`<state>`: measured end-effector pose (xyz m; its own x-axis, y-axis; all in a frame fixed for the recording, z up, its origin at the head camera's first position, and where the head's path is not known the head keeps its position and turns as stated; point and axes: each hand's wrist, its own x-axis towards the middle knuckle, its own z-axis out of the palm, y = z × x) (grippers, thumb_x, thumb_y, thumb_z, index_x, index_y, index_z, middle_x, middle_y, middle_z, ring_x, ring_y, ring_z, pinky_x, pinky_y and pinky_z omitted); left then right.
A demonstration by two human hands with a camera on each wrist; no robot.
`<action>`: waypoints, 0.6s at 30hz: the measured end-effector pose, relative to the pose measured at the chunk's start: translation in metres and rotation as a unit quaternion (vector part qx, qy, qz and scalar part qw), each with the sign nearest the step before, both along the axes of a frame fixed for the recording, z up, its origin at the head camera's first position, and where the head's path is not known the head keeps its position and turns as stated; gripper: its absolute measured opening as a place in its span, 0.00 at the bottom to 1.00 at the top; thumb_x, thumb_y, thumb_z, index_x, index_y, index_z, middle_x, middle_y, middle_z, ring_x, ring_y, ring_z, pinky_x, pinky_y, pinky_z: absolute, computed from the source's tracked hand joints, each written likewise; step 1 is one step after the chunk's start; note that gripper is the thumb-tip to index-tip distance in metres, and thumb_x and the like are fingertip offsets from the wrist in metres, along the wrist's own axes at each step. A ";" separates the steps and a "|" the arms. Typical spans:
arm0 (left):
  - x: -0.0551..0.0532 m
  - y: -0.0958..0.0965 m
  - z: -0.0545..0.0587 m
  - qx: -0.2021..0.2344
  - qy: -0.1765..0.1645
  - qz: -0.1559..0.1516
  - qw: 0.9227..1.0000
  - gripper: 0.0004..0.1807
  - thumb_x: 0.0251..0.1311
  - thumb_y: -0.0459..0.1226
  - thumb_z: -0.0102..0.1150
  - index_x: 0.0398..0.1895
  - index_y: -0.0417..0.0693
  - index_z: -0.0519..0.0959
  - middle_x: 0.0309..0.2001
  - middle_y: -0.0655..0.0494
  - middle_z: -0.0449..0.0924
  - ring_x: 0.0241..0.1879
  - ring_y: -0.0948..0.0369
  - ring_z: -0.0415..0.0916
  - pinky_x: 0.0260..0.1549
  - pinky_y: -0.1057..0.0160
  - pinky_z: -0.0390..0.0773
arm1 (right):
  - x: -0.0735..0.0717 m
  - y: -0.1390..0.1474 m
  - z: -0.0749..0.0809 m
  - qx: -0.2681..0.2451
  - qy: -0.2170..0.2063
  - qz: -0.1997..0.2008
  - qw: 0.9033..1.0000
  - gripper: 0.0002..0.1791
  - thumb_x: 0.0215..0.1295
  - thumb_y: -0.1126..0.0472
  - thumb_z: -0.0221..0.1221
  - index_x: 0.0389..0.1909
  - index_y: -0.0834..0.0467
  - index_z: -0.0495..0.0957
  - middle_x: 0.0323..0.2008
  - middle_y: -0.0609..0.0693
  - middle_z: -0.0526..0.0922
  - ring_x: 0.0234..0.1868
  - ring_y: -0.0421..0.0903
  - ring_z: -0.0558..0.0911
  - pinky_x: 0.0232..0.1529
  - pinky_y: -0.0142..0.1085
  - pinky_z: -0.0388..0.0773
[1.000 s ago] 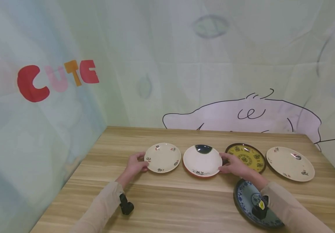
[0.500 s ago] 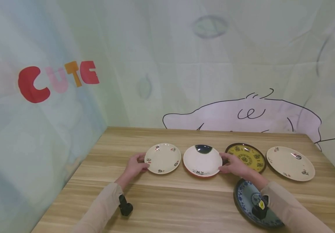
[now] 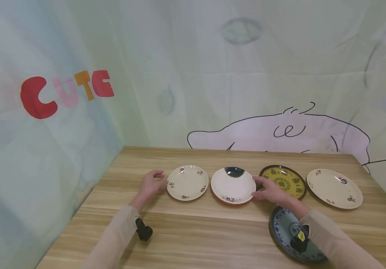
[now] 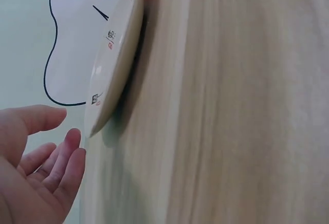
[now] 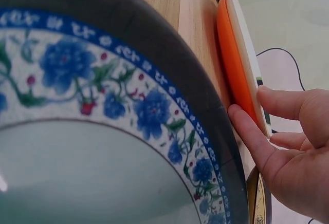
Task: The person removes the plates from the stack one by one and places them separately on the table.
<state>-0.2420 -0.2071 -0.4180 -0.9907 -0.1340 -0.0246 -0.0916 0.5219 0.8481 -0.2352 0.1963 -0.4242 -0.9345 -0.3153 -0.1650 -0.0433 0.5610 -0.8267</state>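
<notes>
A small cream plate [image 3: 187, 183] with little printed figures lies on the wooden table. Beside its left rim is my left hand [image 3: 151, 185], fingers spread and loosely bent. The left wrist view shows a small gap between those fingertips [image 4: 74, 137] and the plate's edge. To the right lies a white plate [image 3: 233, 188] with a dark blue patch, a floral print and an orange-red underside [image 5: 234, 59]. My right hand [image 3: 269, 192] pinches this plate's right rim, thumb on the upper face and fingers at the lower side.
A yellow patterned plate [image 3: 283, 183] with a dark rim lies behind my right hand. Further right is an oval cream plate [image 3: 334, 188]. Below my right forearm sits a blue floral plate [image 3: 283, 228], partly hidden by the sleeve. A printed curtain [image 3: 179, 74] hangs behind the table.
My left hand has let go of the small cream plate and drawn slightly left and back from its rim. The right hand and the white plate stay where they were.
</notes>
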 end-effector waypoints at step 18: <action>-0.009 0.080 0.019 0.028 -0.032 -0.097 0.994 0.27 0.50 0.32 0.63 0.55 0.35 0.69 0.46 0.42 0.76 0.41 0.53 0.77 0.34 0.62 0.81 | 0.000 -0.001 0.001 -0.014 -0.009 -0.001 1.000 0.36 0.56 0.64 0.60 0.63 0.71 0.55 0.56 0.69 0.66 0.44 0.49 0.78 0.44 0.37 0.78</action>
<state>-0.2513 -0.1267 -0.3987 -0.9939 0.0622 -0.0907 -0.0490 0.4875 0.8717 -0.2348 0.1950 -0.4229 -0.9321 -0.3188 -0.1722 -0.0281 0.5375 -0.8428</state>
